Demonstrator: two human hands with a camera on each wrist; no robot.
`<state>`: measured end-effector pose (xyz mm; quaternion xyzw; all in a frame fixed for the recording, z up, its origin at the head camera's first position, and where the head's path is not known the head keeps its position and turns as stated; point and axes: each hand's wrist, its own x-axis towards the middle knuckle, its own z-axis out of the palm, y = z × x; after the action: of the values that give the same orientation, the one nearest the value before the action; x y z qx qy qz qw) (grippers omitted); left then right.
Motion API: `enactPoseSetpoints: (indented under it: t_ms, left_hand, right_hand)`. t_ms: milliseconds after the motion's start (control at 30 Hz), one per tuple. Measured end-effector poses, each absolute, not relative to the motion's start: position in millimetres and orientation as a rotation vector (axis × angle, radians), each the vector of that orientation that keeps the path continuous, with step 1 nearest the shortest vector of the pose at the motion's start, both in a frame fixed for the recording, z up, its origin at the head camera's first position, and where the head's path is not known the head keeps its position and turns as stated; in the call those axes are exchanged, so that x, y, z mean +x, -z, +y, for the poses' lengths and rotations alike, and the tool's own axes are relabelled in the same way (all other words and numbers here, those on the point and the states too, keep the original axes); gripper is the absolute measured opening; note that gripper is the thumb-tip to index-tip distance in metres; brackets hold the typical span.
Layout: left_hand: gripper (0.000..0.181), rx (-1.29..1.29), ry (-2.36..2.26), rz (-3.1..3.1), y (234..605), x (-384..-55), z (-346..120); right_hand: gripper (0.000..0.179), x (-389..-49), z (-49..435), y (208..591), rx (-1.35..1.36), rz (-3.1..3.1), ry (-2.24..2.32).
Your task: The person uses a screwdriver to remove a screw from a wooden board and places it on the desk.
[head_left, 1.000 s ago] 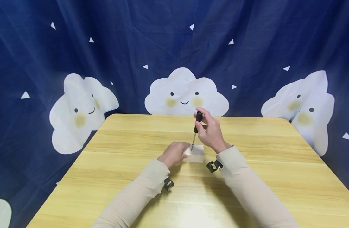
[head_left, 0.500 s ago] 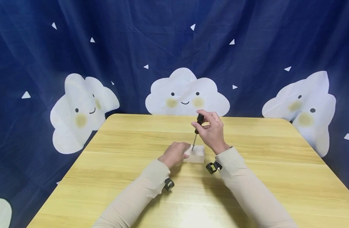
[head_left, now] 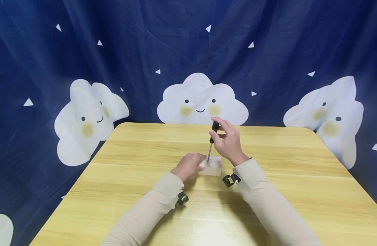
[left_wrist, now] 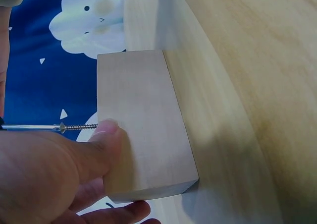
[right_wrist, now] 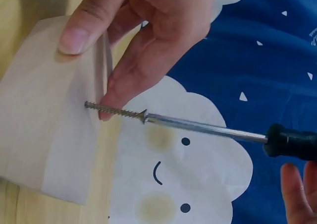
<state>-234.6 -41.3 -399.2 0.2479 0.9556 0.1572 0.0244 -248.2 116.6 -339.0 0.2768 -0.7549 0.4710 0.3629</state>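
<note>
A pale wooden block [head_left: 213, 165] lies on the table in front of me. My left hand [head_left: 189, 166] grips its left end, thumb on the near side, as the left wrist view shows. A threaded screw [right_wrist: 115, 110] stands upright with its point at the block's top face and most of its thread showing. The tip of a screwdriver [right_wrist: 208, 130] meets the screw's head, its metal shaft in line with it. My right hand [head_left: 230, 141] holds the screwdriver's black handle [head_left: 215, 126] between thumb and fingers, above the block.
The light wood-grain table [head_left: 139, 150] stretches around both hands. Behind its far edge hangs a dark blue curtain [head_left: 182, 41] printed with white clouds and small triangles. Each wrist carries a black strap-mounted device [head_left: 231, 179].
My right thumb and fingers shift around the screwdriver handle, and its top tips slightly one way and back. The left hand and block stay nearly still.
</note>
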Motion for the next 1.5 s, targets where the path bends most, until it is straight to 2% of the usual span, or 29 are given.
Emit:
enactPoseSetpoints:
  t_ms: [233, 467, 700, 967, 1200, 1500]
  left_hand:
    - [0.027, 0.759, -0.503, 2.949, 400.7, -235.2, -40.6]
    - [0.03, 0.756, -0.513, 2.944, 399.6, -234.1, -40.8]
    - [0.029, 0.747, -0.536, 2.938, 398.4, -233.5, -40.6]
    - [0.029, 0.74, -0.535, 2.94, 397.1, -233.0, -40.5]
    - [0.04, 0.738, -0.516, 2.935, 396.9, -232.8, -40.7]
    - [0.026, 0.759, -0.518, 2.947, 396.5, -233.3, -41.3]
  right_hand:
    - [0.039, -248.4, 116.4, 337.7, 0.56, -1.844, -1.136]
    - [0.035, -248.8, 116.5, 338.6, 0.568, -1.831, -1.184]
    - [0.034, -221.1, 109.7, 312.7, 0.625, -1.876, -1.229]
    - [0.034, -243.0, 118.2, 331.4, 0.643, -1.875, -1.213]
    - [0.038, -249.0, 117.3, 336.7, 0.566, -1.924, -1.123]
    - [0.033, -247.7, 116.1, 338.4, 0.74, -1.935, -1.319]
